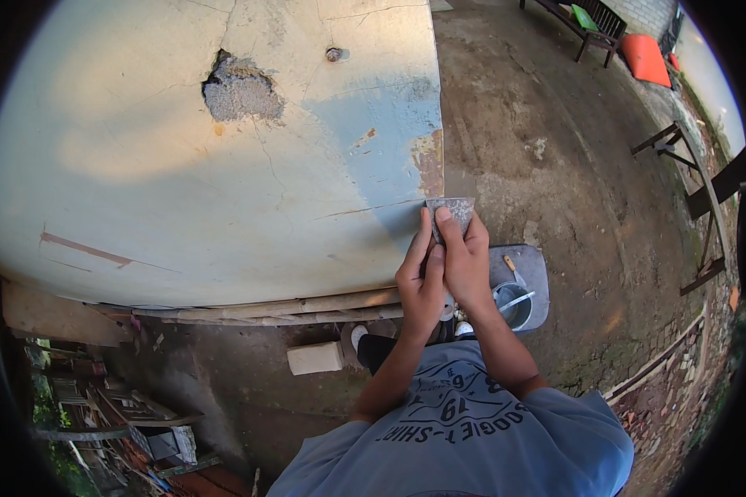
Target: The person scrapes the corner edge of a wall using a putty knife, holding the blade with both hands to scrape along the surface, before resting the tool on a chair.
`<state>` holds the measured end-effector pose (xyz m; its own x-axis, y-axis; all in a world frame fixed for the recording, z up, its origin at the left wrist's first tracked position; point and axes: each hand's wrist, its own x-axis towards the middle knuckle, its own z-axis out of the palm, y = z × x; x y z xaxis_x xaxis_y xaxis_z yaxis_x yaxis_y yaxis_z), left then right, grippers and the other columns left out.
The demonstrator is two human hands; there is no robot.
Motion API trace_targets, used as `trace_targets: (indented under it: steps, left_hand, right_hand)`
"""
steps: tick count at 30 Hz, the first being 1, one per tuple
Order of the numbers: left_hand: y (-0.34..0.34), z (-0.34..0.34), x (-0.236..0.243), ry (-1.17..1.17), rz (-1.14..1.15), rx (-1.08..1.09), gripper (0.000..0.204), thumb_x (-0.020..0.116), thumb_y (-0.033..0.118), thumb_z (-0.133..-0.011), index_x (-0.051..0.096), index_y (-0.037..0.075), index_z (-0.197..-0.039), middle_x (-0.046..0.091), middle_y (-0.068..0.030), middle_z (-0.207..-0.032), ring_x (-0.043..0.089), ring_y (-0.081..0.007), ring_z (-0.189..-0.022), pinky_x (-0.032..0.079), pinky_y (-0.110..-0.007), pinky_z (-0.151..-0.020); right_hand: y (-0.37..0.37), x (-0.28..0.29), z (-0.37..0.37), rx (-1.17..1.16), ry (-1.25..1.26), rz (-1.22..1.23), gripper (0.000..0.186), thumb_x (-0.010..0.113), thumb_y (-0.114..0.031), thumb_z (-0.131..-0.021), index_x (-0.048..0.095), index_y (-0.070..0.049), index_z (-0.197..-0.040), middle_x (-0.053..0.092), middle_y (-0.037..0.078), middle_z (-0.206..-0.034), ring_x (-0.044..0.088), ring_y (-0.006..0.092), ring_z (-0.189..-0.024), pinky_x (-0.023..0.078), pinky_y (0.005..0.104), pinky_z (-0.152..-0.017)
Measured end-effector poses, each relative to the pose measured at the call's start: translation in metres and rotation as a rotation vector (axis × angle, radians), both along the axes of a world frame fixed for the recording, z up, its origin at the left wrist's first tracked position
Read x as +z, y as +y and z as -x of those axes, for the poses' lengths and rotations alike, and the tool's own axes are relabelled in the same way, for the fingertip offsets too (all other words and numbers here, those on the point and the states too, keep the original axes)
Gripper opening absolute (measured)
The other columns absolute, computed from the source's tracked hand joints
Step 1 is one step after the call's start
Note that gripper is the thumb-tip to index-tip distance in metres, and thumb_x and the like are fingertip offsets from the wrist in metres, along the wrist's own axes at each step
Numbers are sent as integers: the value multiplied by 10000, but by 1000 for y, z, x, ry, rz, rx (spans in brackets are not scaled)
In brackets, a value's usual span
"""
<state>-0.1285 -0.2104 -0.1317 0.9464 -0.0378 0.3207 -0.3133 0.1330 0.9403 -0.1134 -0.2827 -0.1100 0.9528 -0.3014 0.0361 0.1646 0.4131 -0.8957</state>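
Observation:
Both my hands are together at the corner of a cream and blue painted wall (224,190). They grip a scraper with a flat, stained metal blade (462,208); its handle is hidden by my fingers. My right hand (468,261) is closed round it, with a thumb pressed on the blade. My left hand (423,282) is closed against the scraper from the other side, its index finger pointing up along the blade's left edge. The blade's upper left corner meets the wall's edge, just below a patch of flaked brown paint (428,162).
A hole patched with rough grey mortar (244,93) and a bolt (334,55) mark the wall. Bamboo poles (282,311) run along its foot. By my feet lie a pale block (315,359) and a grey board (537,269) bearing a bucket (518,313) and a wooden-handled tool (510,264).

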Motion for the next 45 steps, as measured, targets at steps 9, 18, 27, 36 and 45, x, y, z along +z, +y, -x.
trace_targets:
  steps: [9,18,27,36,45]
  left_hand:
    - [1,-1,-1,33,-6,15,439,401,-2,-960,382,-64,-1395,463,-174,-1396,470,-184,-1230,377,-285,-1015]
    - [4,-2,8,63,21,-37,442,421,-12,-952,394,-56,-1391,469,-181,-1394,460,-200,-1254,362,-298,-1033]
    - [1,-3,13,35,9,-10,436,417,-11,-958,395,-56,-1391,473,-174,-1392,474,-184,-1234,375,-287,-1013]
    - [0,-3,10,55,20,21,426,411,2,-969,399,-52,-1392,503,-155,-1359,498,-155,-1176,397,-271,-985]
    - [3,2,16,90,36,-9,427,399,-13,-960,396,-72,-1384,473,-198,-1380,467,-202,-1244,379,-297,-1021]
  right_hand:
    - [0,1,0,-1,7,36,197,523,-187,-977,565,6,-976,588,1,-839,499,43,-741,429,223,-635]
    - [-1,16,1,-15,31,30,193,528,-182,-976,571,6,-960,588,-6,-819,497,39,-721,426,219,-618]
    - [-1,19,-1,-18,26,-9,185,527,-170,-974,574,8,-959,596,-1,-833,504,41,-741,429,218,-630]
    - [1,7,0,-5,57,4,186,530,-172,-974,574,8,-959,598,0,-834,502,39,-737,428,218,-627]
    - [2,14,-1,-15,17,56,187,537,-171,-971,584,9,-977,607,3,-844,503,34,-744,426,214,-634]
